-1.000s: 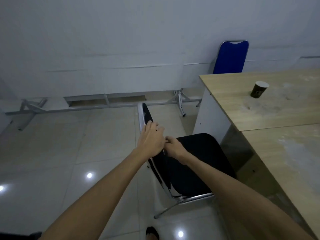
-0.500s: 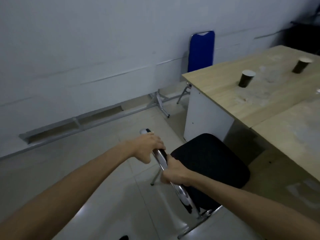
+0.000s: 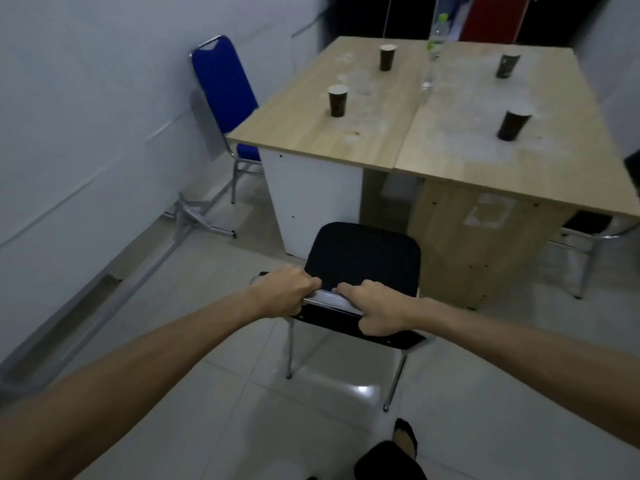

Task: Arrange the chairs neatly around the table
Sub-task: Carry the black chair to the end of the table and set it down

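A black chair with chrome legs stands in front of me, its seat facing the near end of the wooden table. My left hand and my right hand both grip the top of its backrest, side by side. A blue chair stands at the table's left side by the wall. Part of another black chair shows under the table's right edge. A red chair back is visible beyond the far end.
Several dark paper cups and a clear plastic bottle stand on the table. A grey metal frame lies on the floor along the left wall. My foot is on the tiled floor behind the chair.
The black chair has been turned from side-on to facing the table's near end. My view has swung right, so the whole table and its cups now show. Both hands kept their grip.
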